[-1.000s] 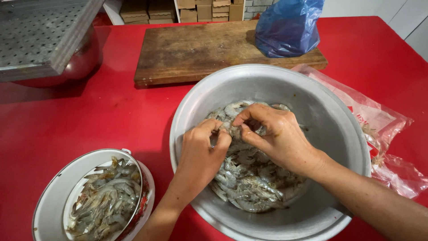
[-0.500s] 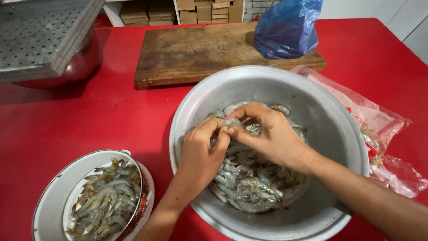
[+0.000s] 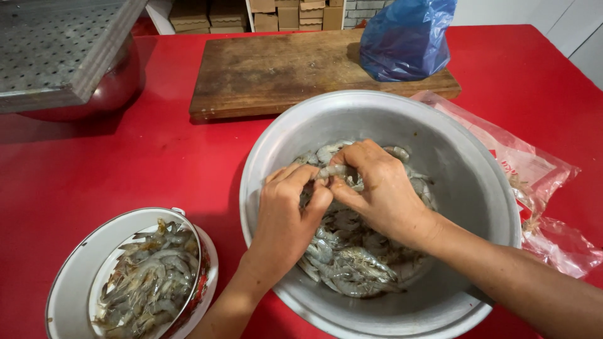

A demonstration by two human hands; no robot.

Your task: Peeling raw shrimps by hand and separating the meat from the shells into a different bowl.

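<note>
Both hands are working over the big metal bowl (image 3: 477, 188) on the red table (image 3: 125, 163): left hand (image 3: 289, 210) & right hand (image 3: 377, 188) are each pinching one small grey shrimp (image 3: 333, 171) betw. fingertips, just above the pile of raw shrimp (image 3: 352, 263) in the bowl's bottom. A white enamel bowl (image 3: 75, 276) w/ more shrimp is sitting front-left. A crumpled clear plastic bag (image 3: 540, 188) is lying right of the metal bowl; a blue plastic bag (image 3: 405, 41) is resting on the wooden cutting board (image 3: 270, 69) behind.

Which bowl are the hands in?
The big grey metal bowl of shrimp, right of the small white bowl. Both hands are inside it.
</note>
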